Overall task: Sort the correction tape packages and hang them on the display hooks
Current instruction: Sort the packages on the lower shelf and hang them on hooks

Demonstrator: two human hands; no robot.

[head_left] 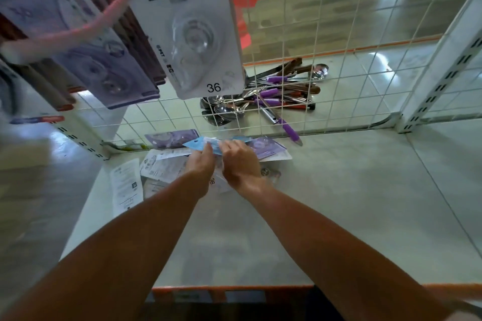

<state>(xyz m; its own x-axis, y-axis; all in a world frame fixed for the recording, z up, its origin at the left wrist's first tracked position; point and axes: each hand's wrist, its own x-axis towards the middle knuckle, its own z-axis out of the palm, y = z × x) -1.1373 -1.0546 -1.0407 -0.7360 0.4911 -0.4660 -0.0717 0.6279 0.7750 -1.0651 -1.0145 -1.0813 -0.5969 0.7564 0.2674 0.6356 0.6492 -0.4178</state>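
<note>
Both your hands are down on the pile of loose packages [167, 164], which lies on the shelf [339, 203] right against the wire grid [313, 60]. Left hand [199, 161]: fingers curled, tips pinched on the blue package [198, 144] at the top of the pile, grid side. Right hand [240, 161]: also closed on that same blue pkg from the other end, knuckles up; can't tell how much the thumb wraps under. Blue pkg sits tilted, one corner pointing left, lifted a bit off the pile. Purple package [266, 147] lies flat just right of your right hand, touching the pile. Another purple one [169, 136] lies flat at the pile's back-left, next to the grid. White-backed pkgs face down on the pile's left side. Above the pile, a white package marked 36 [193, 33] hangs close to the camera, w/ a purple stack [104, 60] hanging left of it. Behind the grid, beyond the pile: heap of spoons & purple-handled utensils [260, 96].
</note>
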